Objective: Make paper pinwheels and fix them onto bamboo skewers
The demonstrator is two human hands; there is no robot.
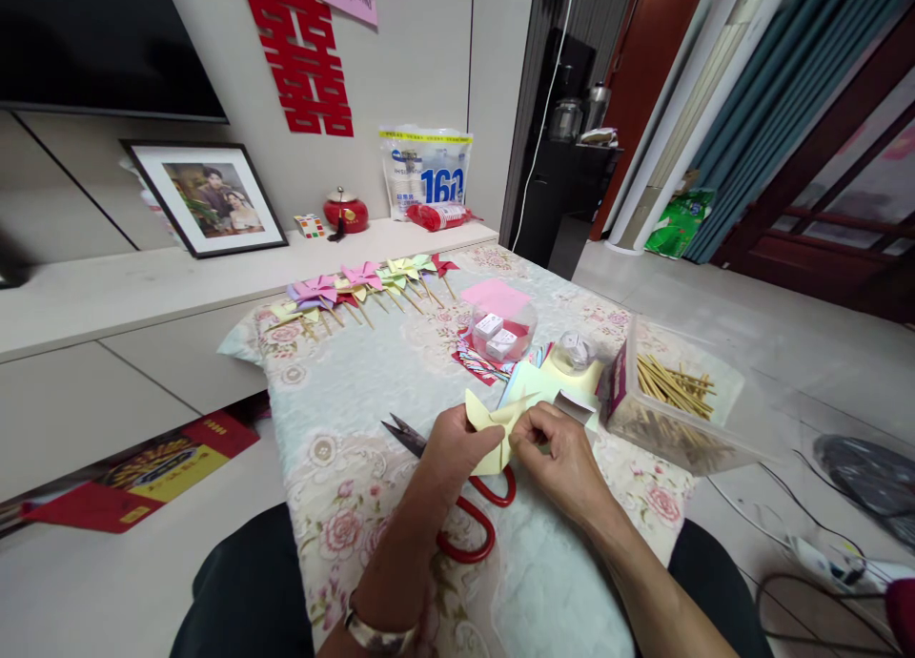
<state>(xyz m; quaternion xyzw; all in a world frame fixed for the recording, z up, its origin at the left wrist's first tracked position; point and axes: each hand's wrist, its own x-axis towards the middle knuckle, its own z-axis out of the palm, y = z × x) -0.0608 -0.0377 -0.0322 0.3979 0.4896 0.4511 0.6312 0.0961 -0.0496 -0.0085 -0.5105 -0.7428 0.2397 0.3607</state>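
A low table under a floral cloth [335,391] fills the middle of the room, and the person sits right up against its near end. Behind it runs a long pale shelf [107,291] carrying one framed photograph [207,198], one white bag with blue print [426,172], one red lidded pot [346,212] and one small colourful cube [310,225].

On the right of the table, one clear plastic box [668,400] tipped on its side, full of thin wooden sticks (too many and too tangled to count). Along the far edge, a row of finished paper pinwheels [361,284] on sticks in pink, purple, yellow, green and red; I make out roughly nine, though they overlap. Nearer in, one clear round tub [500,329] with two small white boxes inside, and one small clear jar [574,351] beside it, both sitting on a spread of coloured paper sheets.

One pair of red-handled scissors [457,505] lies flat on the cloth, its handles partly under the hands.

Both hands meet over the scissors at the table's near centre. The left hand [454,448] is closed, pinching one folded yellow paper piece [495,429] from its left side. The right hand [561,453] has fingertips curled in and pressed on the paper's right edge.
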